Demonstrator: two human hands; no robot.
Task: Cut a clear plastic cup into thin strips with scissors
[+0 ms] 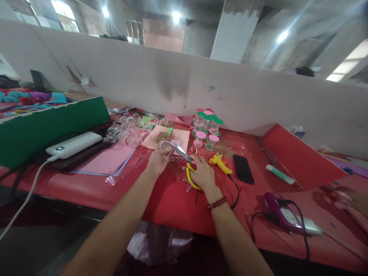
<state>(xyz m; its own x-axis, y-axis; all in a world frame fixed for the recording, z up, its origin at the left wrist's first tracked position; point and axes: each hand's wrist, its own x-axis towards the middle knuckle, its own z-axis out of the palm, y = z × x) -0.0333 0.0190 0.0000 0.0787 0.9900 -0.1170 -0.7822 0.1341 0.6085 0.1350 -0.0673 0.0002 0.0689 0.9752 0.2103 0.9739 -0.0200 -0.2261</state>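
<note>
My left hand (158, 161) is closed around a small clear plastic cup (164, 145), its round rim turned up. In my right hand (203, 173) is a pair of scissors (181, 151) with yellow handles, the fingers wrapped through them. The blades point up and left and meet the cup's rim; I cannot tell whether they are cutting. Beneath lies a pale pink sheet (184, 136) with brownish stains and a green paper scrap (170, 131). Clear cups topped with pink and green paper discs (200, 135) stand just beyond my right hand.
A yellow glue gun (221, 163) and a black phone (243, 168) lie to the right, near a glue stick tube (280, 174) and purple power strip (283, 212). Leftward are piled clear cups (126, 130), pink paper (106, 159) and a white power bank (74, 144). Another person's hand (352, 197) shows far right.
</note>
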